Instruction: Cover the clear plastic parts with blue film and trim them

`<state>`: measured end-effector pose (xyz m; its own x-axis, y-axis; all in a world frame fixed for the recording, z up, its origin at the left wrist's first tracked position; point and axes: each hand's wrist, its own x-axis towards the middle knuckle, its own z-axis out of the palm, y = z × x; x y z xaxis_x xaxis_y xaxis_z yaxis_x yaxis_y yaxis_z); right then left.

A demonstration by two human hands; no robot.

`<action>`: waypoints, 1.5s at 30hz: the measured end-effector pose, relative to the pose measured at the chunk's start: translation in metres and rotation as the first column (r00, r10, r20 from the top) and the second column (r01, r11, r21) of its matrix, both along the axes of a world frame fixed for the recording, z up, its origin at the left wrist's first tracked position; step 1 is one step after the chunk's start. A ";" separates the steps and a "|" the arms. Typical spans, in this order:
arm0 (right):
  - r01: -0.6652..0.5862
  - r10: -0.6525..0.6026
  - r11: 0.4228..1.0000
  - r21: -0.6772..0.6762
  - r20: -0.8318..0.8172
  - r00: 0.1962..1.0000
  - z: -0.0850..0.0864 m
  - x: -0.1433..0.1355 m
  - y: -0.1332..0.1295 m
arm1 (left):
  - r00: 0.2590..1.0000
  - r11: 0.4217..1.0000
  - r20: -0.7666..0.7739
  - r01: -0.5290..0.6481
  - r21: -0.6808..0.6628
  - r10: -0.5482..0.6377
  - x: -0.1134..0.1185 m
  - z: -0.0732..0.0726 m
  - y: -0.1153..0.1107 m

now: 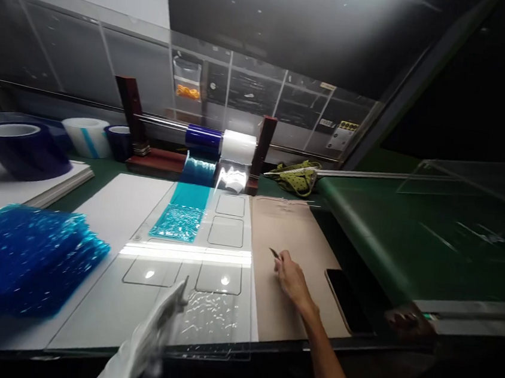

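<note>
My left hand, in a white glove and blurred, is over the lower part of a glass sheet printed with rounded outlines. Clear film lies just right of it; whether the fingers hold anything is hard to make out. Bare and closed round a small pointed tool, my right hand is above the brown board. Blue film runs down onto the glass from a blue roll, beside a white roll on the same rod.
A pile of blue film pieces is at the left, with large tape rolls behind it. A black phone lies right of the board. Farther right is a green conveyor belt. A green dotted cloth sits at the back.
</note>
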<state>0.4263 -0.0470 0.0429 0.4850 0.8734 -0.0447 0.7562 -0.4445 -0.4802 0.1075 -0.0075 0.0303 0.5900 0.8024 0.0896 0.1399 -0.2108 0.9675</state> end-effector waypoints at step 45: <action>-0.210 0.417 0.816 0.539 -0.295 0.860 0.005 -0.134 -0.082 | 0.865 0.851 -0.491 0.180 0.494 0.101 -0.004 0.067 -0.023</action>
<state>0.2926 -0.1293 0.0476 0.2125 0.9324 0.2923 0.5206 0.1451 -0.8414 0.1032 -0.0310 0.0973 0.6972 0.6962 0.1709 0.5353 -0.6642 0.5218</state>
